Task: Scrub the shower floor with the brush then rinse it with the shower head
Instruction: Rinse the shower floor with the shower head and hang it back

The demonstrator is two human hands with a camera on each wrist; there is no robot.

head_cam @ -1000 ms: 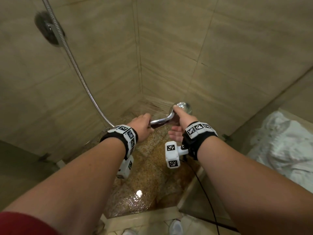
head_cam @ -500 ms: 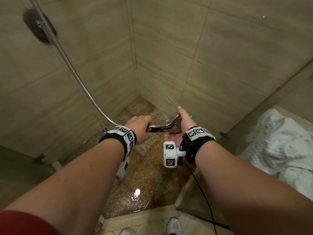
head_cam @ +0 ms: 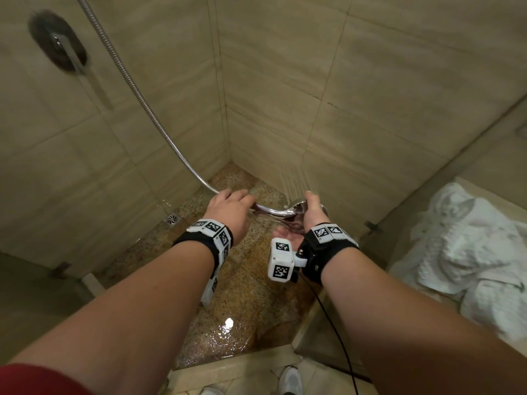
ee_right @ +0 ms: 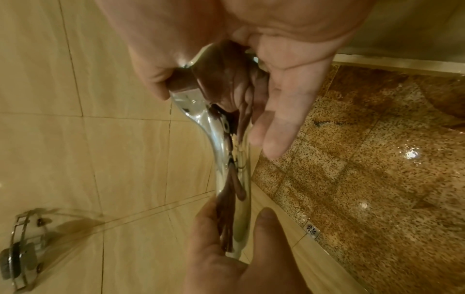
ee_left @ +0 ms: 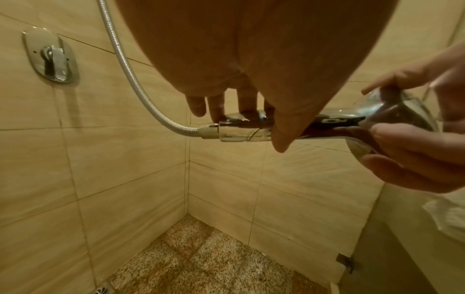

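both hands on shower head

left hand point(head_cam: 229, 208) wraps the handle of the shower head point(head_cam: 281, 212) at 9 o'clock, fingers curled over it. right hand point(head_cam: 309, 215) pinches the head end at 3 o'clock, thumb on top, fingers cupped beneath. spray strikes the corner wall above the shower floor point(head_cam: 248, 292).

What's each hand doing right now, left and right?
Left hand: grips the shower head handle.
Right hand: holds the head end, thumb on top, fingers underneath.

Wet speckled shower floor point(head_cam: 251, 295) — round drain point(head_cam: 172, 219) by the left wall.
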